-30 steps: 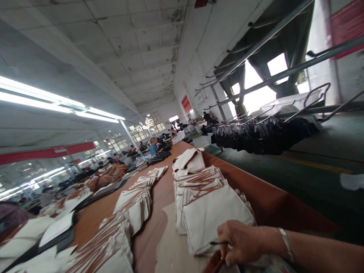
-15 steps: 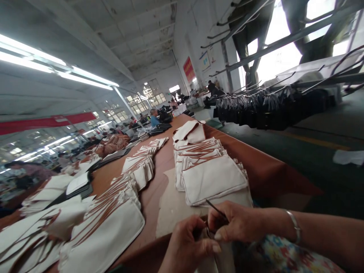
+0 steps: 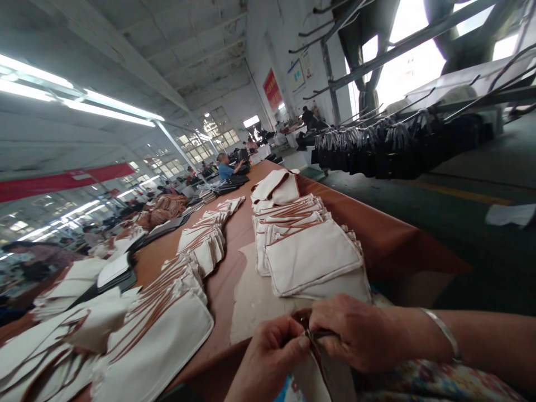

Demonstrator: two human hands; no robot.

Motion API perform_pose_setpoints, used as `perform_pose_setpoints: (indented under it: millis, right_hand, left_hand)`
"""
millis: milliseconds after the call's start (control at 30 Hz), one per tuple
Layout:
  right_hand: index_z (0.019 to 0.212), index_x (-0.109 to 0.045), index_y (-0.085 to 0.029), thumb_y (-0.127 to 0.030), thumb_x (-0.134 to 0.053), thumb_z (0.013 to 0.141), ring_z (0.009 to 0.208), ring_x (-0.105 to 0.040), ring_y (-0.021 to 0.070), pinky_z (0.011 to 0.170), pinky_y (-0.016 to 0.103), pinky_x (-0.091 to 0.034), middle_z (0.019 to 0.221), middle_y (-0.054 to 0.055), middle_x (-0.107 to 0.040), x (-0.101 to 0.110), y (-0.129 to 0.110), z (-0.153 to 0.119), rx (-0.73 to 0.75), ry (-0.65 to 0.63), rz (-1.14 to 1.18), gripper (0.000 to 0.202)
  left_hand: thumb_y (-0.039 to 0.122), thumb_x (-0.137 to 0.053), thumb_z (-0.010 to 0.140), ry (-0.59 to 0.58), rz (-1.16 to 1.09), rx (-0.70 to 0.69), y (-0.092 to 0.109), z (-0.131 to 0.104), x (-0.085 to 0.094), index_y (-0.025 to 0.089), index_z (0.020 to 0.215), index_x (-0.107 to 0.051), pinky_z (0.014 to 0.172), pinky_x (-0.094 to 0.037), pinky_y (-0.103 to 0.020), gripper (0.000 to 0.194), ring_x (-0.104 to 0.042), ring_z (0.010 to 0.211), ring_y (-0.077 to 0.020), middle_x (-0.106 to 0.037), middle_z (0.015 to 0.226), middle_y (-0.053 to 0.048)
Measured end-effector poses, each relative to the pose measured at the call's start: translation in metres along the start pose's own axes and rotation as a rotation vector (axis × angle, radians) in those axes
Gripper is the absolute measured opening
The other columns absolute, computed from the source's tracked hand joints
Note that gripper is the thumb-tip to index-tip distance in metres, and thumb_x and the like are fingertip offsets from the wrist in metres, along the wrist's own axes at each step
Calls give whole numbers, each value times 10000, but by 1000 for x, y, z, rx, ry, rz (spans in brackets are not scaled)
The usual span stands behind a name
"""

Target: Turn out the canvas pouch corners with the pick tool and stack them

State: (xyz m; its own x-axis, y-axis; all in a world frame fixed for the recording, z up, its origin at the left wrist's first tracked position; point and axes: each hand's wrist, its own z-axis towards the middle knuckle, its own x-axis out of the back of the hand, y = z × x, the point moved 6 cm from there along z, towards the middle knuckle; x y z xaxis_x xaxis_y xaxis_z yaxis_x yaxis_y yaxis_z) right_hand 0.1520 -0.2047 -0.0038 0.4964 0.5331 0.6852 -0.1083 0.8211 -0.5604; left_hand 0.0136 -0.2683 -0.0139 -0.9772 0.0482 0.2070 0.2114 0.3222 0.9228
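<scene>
At the near edge of the table my left hand (image 3: pixel 274 354) is closed, pinching the edge of a cream fabric piece (image 3: pixel 312 377) with a brown strip along its opening. My right hand (image 3: pixel 360 335) meets it there, fingers bent at the same edge. A thin dark tool (image 3: pixel 325 334) shows partly between its thumb and fingers; its kind is hidden. Just beyond the hands lies a stack of cream fabric pieces (image 3: pixel 314 257) with brown edging. To the left, a long overlapping row of similar pieces (image 3: pixel 167 335) runs away from me.
Brown material covers the long table (image 3: pixel 360 223), with a beige sheet (image 3: pixel 247 296) under the stack. Dark pieces (image 3: pixel 117 279) lie at left. On the right stands a metal rack (image 3: pixel 335 84) hung with dark items (image 3: pixel 385 151). A person in blue (image 3: pixel 226 169) sits farther along.
My right hand has turned, and the dark tool that pointed up and away now lies low between its fingers. The fabric's brown-edged opening shows more. The view has shifted slightly.
</scene>
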Motion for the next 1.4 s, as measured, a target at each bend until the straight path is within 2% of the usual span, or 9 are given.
perform_pose_setpoints:
  millis: [167, 400, 600, 767, 867, 1000, 1133, 1233, 1400]
  right_hand:
    - [868, -607, -115, -149, -479, 836, 708, -540, 215, 583, 321, -343, 810, 117, -636, -16, -3, -3, 144, 3, -265, 137]
    - [875, -537, -165, -173, -455, 893, 653, -550, 142, 602, 244, -430, 767, 32, -613, 18, 11, -1, -218, 163, 365, 85]
    - [897, -563, -163, -148, -487, 840, 816, -573, 196, 742, 302, -473, 889, 97, -626, 20, -13, -4, 79, 141, 216, 96]
    - [886, -558, -162, -149, -455, 816, 817, -567, 203, 739, 316, -478, 881, 102, -628, 6, -12, -3, 105, 142, 143, 125]
    - [799, -559, -167, -160, -479, 722, 638, -544, 158, 584, 266, -457, 739, 42, -594, 7, 5, 4, -115, 61, 285, 111]
    - [826, -604, -177, -179, -481, 713, 356, -414, 96, 335, 173, -311, 492, -70, -462, -3, 27, 3, -562, -262, 785, 167]
    - [782, -581, -175, -247, -537, 775, 330, -346, 66, 317, 158, -272, 486, -93, -406, 0, 26, 5, -546, -230, 956, 85]
    - [779, -585, -150, -322, -718, 725, 467, -409, 53, 412, 139, -313, 575, -76, -481, 2, 22, 7, -444, -126, 877, 223]
    - [765, -641, -116, -183, -703, 673, 530, -402, 58, 455, 146, -313, 592, -61, -543, -1, 20, 8, -462, -58, 764, 130]
  left_hand:
    - [523, -771, 713, 21, 14, 3, 6, -1, -14, 146, 678, -633, 554, -299, -234, 403, -398, 574, -108, -525, 604, 16]
    - [578, -752, 693, 43, -13, 36, 3, -3, -12, 152, 696, -631, 560, -329, -231, 443, -453, 574, -116, -588, 625, -2]
    - [525, -717, 736, 61, 14, 17, 5, -5, -9, 151, 731, -640, 551, -313, -237, 382, -430, 559, -116, -596, 624, -6]
    - [489, -686, 758, 19, 107, -6, 5, -5, -11, 147, 719, -609, 556, -281, -249, 353, -385, 599, -121, -540, 644, 0]
    - [474, -639, 786, 8, 208, -9, 7, -5, -12, 139, 717, -609, 553, -271, -257, 344, -377, 616, -126, -515, 651, 2]
    - [406, -613, 782, 48, 276, 25, 10, -6, -12, 160, 677, -578, 504, -220, -254, 270, -338, 564, -109, -473, 604, 29]
    - [387, -585, 783, 93, 225, 29, 14, -6, -14, 166, 673, -559, 503, -220, -252, 249, -320, 559, -107, -464, 596, 32]
    - [362, -591, 768, 136, 269, 38, 22, -8, -16, 147, 686, -594, 531, -257, -254, 230, -345, 595, -120, -455, 616, 28]
    - [335, -567, 775, 200, 398, 21, 32, -11, -17, 149, 661, -594, 529, -263, -252, 220, -357, 588, -124, -441, 604, 30]
